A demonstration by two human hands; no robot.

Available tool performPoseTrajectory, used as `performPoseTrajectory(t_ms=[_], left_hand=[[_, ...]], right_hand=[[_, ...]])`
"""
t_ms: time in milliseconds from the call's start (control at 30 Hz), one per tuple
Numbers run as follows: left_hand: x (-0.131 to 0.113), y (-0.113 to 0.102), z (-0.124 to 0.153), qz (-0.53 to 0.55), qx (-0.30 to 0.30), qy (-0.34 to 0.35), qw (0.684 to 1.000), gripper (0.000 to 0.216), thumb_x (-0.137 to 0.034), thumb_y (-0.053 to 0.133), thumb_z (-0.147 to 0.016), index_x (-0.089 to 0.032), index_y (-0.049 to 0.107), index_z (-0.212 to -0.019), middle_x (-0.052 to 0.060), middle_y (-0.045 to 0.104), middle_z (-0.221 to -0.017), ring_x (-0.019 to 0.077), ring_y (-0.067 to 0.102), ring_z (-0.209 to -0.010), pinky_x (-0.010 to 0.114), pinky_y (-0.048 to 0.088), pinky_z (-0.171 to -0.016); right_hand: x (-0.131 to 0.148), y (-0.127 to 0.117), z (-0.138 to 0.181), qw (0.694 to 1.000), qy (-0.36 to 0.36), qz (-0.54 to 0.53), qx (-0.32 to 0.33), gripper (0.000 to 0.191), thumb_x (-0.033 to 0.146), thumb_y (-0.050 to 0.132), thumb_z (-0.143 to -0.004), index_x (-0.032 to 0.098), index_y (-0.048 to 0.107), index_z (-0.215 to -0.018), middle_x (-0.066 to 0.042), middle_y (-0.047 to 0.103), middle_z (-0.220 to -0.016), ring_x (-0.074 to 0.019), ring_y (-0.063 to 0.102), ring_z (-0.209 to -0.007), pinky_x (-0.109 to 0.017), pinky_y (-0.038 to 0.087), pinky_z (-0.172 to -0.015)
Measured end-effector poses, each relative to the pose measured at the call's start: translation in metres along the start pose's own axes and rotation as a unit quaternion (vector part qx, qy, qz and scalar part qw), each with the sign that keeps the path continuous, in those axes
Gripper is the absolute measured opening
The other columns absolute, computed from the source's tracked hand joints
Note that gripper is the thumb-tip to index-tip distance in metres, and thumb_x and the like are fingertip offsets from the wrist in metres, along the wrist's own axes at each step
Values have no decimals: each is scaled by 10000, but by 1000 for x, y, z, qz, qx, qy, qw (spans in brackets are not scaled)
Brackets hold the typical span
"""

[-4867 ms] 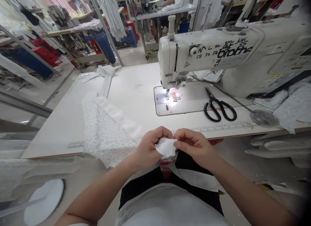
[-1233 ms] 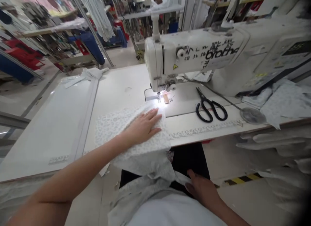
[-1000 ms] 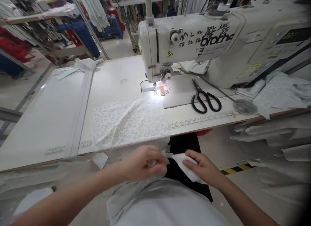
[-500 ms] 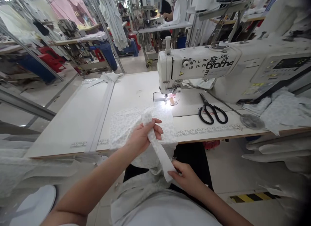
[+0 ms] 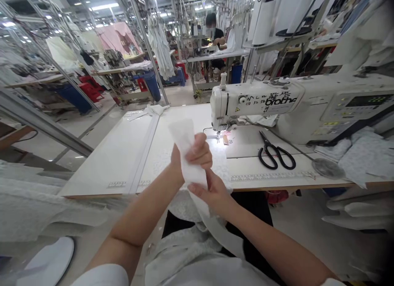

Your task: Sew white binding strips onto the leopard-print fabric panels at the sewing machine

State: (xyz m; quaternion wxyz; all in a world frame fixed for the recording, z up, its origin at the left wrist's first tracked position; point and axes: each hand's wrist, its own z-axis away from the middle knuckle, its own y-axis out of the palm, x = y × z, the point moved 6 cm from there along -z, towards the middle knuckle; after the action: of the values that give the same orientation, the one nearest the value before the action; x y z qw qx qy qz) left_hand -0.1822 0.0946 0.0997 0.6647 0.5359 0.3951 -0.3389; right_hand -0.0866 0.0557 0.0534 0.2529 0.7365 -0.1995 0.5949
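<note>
A long white fabric strip [image 5: 182, 132] runs through both hands above the front edge of the sewing table. My left hand [image 5: 199, 150] is closed round its upper part, with the free end standing up past the fingers. Just below, my right hand [image 5: 215, 193] pinches the strip between thumb and fingers, and the rest trails down over my lap. A pale patterned fabric piece [image 5: 220, 165] lies on the table behind the hands and hangs over the edge. The sewing machine [image 5: 252, 99] stands beyond, its lamp lighting the needle area.
Black scissors [image 5: 275, 152] lie on the table right of the hands. A ruler tape [image 5: 271, 176] lines the front edge. Folded patterned fabric [image 5: 363, 150] is heaped at the right, near a round grey pad [image 5: 328, 168]. Another person [image 5: 218, 35] sits at a machine in the background.
My right hand has moved up close to my left hand. The strip's upper end now stands higher and spread above the left hand. The camera view has tilted upward.
</note>
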Motion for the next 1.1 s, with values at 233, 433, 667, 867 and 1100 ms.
performPoseTrajectory(t_ms=[233, 433, 667, 867, 1100], left_hand=[[71, -5, 16, 132, 56, -89, 986, 797, -730, 174, -805, -102, 518, -1156, 176, 608, -1091, 264, 570, -1042, 404, 445, -899], [85, -22, 28, 101, -1, -106, 989, 562, -581, 365, -864, -98, 530, -1101, 190, 565, -1218, 287, 507, -1176, 415, 424, -968], [38, -23, -29, -206, 34, -29, 977, 297, -390, 491, -866, -103, 564, -895, 153, 670, -915, 226, 644, -810, 392, 519, -737], [53, -35, -98, -482, 37, 22, 875, 199, -320, 593, -760, -133, 580, -693, 27, 569, -611, 189, 584, -681, 322, 463, -659], [61, -34, -112, -636, -26, 130, 760, 85, -204, 474, -822, -166, 548, -810, 78, 548, -921, 239, 497, -960, 373, 385, -866]], right_hand=[[-31, -42, 17, 991, 82, -10, -102, 258, 436, 601, -789, 184, 561, -829, 69, 463, -490, -93, 399, -406, -223, 314, -402], [-40, -52, 22, 988, 93, 7, -124, 248, 418, 601, -786, 178, 538, -789, 61, 493, -501, -105, 446, -427, -225, 351, -428], [-59, -25, 79, 990, 139, -29, 16, 205, 341, 537, -852, 191, 520, -990, -8, 595, -820, -149, 546, -719, -243, 429, -602], [-92, -73, 108, 963, 132, 210, -102, 245, 329, 471, -881, 177, 521, -695, -6, 509, -691, -154, 491, -658, -256, 408, -590], [-105, -89, 77, 949, 29, 302, -79, 189, 268, 489, -876, 189, 660, -865, -92, 592, -995, -240, 524, -986, -357, 413, -859]])
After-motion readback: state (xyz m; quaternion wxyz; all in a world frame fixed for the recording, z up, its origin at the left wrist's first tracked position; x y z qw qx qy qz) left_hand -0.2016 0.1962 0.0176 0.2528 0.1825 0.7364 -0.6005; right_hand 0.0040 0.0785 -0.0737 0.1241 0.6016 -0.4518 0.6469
